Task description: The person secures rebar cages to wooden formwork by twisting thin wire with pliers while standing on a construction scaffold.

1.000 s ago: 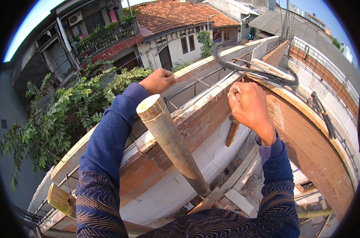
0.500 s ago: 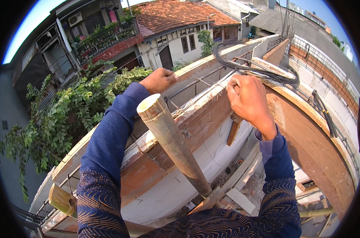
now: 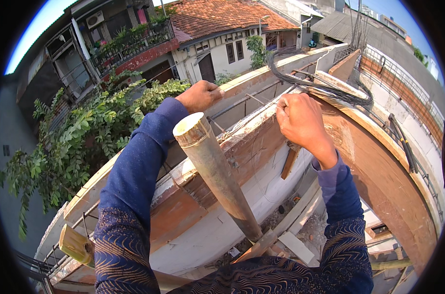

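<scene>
Since a second ago, almost nothing has shifted: the right hand sits a touch lower, fingers closed as a fist against the top edge of the reddish-brown wooden formwork board; whether it pinches anything there I cannot tell. A bundle of thin dark tie wire loops just beyond it, far right. To the left, the left hand stays curled over the far pale board. Near, a grey bamboo prop leans up between both arms.
</scene>
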Demonstrator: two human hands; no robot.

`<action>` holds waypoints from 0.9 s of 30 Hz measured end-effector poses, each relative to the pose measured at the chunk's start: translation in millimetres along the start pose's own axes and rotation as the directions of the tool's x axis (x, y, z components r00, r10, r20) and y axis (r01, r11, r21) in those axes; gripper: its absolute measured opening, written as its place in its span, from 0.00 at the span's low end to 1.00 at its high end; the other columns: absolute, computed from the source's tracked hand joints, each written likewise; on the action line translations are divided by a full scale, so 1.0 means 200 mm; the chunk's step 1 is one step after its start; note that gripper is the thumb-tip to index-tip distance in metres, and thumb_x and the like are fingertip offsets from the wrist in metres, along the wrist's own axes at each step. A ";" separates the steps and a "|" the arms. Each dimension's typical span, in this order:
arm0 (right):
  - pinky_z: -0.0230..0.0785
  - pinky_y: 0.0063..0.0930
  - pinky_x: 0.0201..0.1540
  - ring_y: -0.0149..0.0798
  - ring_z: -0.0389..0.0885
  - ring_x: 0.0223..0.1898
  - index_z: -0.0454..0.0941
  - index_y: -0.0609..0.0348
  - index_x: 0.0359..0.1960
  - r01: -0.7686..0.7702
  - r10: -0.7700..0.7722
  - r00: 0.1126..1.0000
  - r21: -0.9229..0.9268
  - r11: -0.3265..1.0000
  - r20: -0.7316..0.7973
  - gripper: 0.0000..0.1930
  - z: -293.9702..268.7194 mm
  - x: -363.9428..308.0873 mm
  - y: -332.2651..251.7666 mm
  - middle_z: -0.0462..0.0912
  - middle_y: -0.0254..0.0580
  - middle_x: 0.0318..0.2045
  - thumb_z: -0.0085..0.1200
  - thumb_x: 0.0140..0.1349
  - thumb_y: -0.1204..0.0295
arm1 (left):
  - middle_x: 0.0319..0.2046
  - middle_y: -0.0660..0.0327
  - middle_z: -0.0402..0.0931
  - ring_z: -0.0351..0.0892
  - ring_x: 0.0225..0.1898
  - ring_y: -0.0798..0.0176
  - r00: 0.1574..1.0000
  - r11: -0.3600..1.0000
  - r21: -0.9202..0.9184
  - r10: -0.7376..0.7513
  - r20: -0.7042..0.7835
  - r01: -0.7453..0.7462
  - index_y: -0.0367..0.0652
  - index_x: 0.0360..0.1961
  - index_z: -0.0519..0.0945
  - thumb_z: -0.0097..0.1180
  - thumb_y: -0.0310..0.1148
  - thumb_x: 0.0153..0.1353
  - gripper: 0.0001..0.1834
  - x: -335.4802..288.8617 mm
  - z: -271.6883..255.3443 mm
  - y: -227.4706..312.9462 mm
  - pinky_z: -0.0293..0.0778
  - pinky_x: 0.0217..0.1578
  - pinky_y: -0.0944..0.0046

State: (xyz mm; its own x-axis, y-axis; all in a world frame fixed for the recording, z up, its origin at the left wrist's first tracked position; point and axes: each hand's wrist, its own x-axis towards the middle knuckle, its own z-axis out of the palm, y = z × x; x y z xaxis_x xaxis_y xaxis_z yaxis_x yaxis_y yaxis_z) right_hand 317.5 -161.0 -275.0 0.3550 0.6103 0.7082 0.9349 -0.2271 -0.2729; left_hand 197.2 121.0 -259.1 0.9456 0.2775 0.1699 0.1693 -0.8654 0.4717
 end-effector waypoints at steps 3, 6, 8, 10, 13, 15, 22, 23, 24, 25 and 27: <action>0.75 0.54 0.39 0.64 0.83 0.34 0.80 0.66 0.24 0.036 -0.033 0.997 -0.039 0.999 0.075 0.08 0.07 0.04 -0.01 0.83 0.61 0.26 0.56 0.56 0.74 | 0.27 0.59 0.77 0.73 0.33 0.65 1.000 1.000 -0.003 -0.011 -0.004 0.011 0.29 0.44 0.82 0.51 0.43 0.74 0.22 0.00 0.00 -0.01 0.72 0.38 0.57; 0.75 0.53 0.40 0.63 0.84 0.35 0.80 0.67 0.25 0.071 -0.062 0.994 -0.112 0.991 0.087 0.06 0.12 0.14 -0.03 0.83 0.61 0.28 0.56 0.54 0.75 | 0.27 0.54 0.81 0.75 0.32 0.60 1.000 0.999 -0.040 -0.014 -0.028 0.013 0.32 0.43 0.84 0.56 0.46 0.71 0.23 0.01 0.00 -0.04 0.74 0.40 0.54; 0.76 0.51 0.40 0.62 0.85 0.37 0.82 0.65 0.27 0.157 -0.149 0.987 -0.137 0.978 0.066 0.05 0.19 0.20 -0.02 0.84 0.60 0.29 0.57 0.53 0.75 | 0.32 0.56 0.83 0.76 0.33 0.61 0.995 0.986 -0.140 -0.085 0.048 0.091 0.34 0.45 0.85 0.57 0.46 0.71 0.22 0.03 -0.01 -0.05 0.75 0.41 0.56; 0.76 0.50 0.41 0.61 0.85 0.37 0.84 0.62 0.28 0.221 -0.203 0.970 -0.140 0.965 0.135 0.05 0.21 0.29 -0.02 0.85 0.60 0.29 0.60 0.56 0.73 | 0.37 0.58 0.83 0.77 0.37 0.63 0.982 0.963 -0.206 -0.150 0.116 0.171 0.36 0.49 0.84 0.57 0.45 0.71 0.21 0.05 -0.04 -0.04 0.75 0.44 0.57; 0.76 0.47 0.41 0.58 0.86 0.38 0.83 0.63 0.26 0.155 -0.129 0.940 -0.060 0.986 0.316 0.05 0.28 0.43 0.02 0.86 0.57 0.30 0.64 0.54 0.73 | 0.49 0.57 0.82 0.80 0.47 0.64 0.946 0.916 -0.281 -0.222 0.237 0.286 0.36 0.56 0.82 0.55 0.43 0.73 0.21 0.09 -0.07 0.01 0.75 0.50 0.59; 0.77 0.45 0.42 0.56 0.87 0.39 0.84 0.63 0.26 0.102 -0.098 0.912 0.013 0.995 0.399 0.06 0.34 0.52 0.03 0.86 0.56 0.29 0.67 0.51 0.73 | 0.50 0.56 0.82 0.81 0.47 0.64 0.901 0.819 -0.395 -0.312 0.302 0.416 0.37 0.57 0.81 0.53 0.45 0.74 0.23 0.14 -0.08 -0.04 0.75 0.50 0.59; 0.77 0.47 0.44 0.62 0.85 0.43 0.83 0.66 0.28 0.178 -0.176 0.911 0.029 0.984 0.373 0.08 0.45 0.62 0.00 0.86 0.62 0.32 0.67 0.48 0.75 | 0.51 0.52 0.84 0.83 0.44 0.61 0.878 0.772 -0.418 -0.413 0.242 0.479 0.40 0.54 0.84 0.53 0.48 0.73 0.22 0.27 -0.03 -0.03 0.76 0.46 0.58; 0.77 0.46 0.41 0.60 0.86 0.40 0.82 0.67 0.29 0.208 -0.209 0.916 0.039 0.977 0.341 0.08 0.47 0.61 0.01 0.86 0.61 0.31 0.67 0.50 0.75 | 0.52 0.52 0.84 0.83 0.46 0.61 0.874 0.756 -0.440 -0.397 0.281 0.485 0.40 0.56 0.83 0.53 0.49 0.73 0.24 0.28 -0.04 -0.06 0.76 0.47 0.59; 0.78 0.46 0.38 0.57 0.87 0.36 0.82 0.68 0.29 0.238 -0.240 0.920 0.047 0.970 0.309 0.08 0.48 0.60 0.02 0.86 0.60 0.29 0.67 0.51 0.75 | 0.53 0.52 0.84 0.84 0.47 0.61 0.869 0.739 -0.462 -0.379 0.318 0.491 0.41 0.57 0.82 0.53 0.50 0.73 0.25 0.30 -0.05 -0.08 0.75 0.48 0.59; 0.78 0.45 0.35 0.55 0.88 0.33 0.82 0.68 0.29 0.267 -0.271 0.922 0.053 0.962 0.275 0.08 0.48 0.60 0.03 0.86 0.59 0.28 0.67 0.53 0.75 | 0.52 0.52 0.84 0.84 0.45 0.61 0.870 0.728 -0.478 -0.382 0.312 0.491 0.39 0.56 0.83 0.53 0.48 0.72 0.24 0.31 -0.04 -0.09 0.76 0.46 0.59; 0.76 0.40 0.28 0.47 0.86 0.24 0.81 0.70 0.30 0.030 -0.114 0.881 0.186 0.982 0.459 0.09 0.39 0.61 0.01 0.85 0.54 0.24 0.67 0.56 0.75 | 0.50 0.52 0.85 0.85 0.42 0.61 0.867 0.703 -0.509 -0.392 0.307 0.497 0.36 0.54 0.83 0.54 0.43 0.72 0.22 0.35 -0.02 -0.12 0.78 0.42 0.59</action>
State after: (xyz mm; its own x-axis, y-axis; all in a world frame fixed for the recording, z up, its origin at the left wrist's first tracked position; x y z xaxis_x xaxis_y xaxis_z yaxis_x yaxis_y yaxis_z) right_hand 363.2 -27.3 -240.4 0.2040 0.9119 0.3562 0.9278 -0.0640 -0.3677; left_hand 257.4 163.5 -255.6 0.8391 0.4518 -0.3030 0.4479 -0.2577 0.8561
